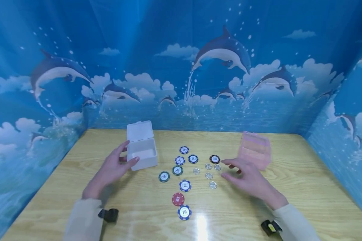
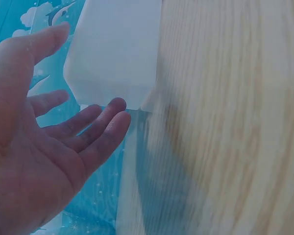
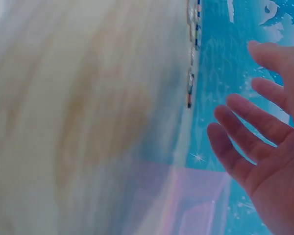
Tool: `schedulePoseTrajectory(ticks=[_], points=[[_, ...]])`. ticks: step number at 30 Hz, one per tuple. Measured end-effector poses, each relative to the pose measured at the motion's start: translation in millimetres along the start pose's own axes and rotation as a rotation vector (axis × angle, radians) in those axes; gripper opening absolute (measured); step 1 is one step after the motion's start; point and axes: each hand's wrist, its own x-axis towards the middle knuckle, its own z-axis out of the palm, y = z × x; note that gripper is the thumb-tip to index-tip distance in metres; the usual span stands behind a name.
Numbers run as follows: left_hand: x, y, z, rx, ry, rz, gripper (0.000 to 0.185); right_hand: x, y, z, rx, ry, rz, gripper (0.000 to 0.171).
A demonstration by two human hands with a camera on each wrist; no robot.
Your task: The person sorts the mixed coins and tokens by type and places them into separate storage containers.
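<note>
Your left hand [image 1: 113, 169] rests open against the white box [image 1: 141, 152], lid up, at the table's [image 1: 304, 187] left; your right hand [image 1: 247, 177] hovers flat, fingers spread, just right of the scattered chips [image 1: 184, 185] and small clear coins [image 1: 209, 175], the pink box [image 1: 255, 150] beyond. Both wrist views blur the tabletop; chip markings are unreadable.

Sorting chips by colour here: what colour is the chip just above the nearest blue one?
Red with a white centre, clearest in the head view.
</note>
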Motion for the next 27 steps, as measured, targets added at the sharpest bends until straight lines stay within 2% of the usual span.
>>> schedulePoseTrajectory(ticks=[4,12,20,27], points=[[4.8,-0.6,0.9,0.006,-0.006,0.008,0.091,4.1,-1.3,5.0,0.058,-0.091,0.087,0.042],[13.6,2.5,0.9,0.005,-0.045,-0.022,0.096,14.8,7.1,10.2,0.072,-0.203,0.139,0.042],[16.6,1.6,0.8,-0.023,-0.092,-0.054,0.099,24.6,18.4,10.6,0.147,-0.2,0.142,0.042],[14.4,0.3,0.9,-0.061,-0.115,-0.053,0.098,33.4,18.3,15.3,0.121,-0.17,0.151,0.039]])
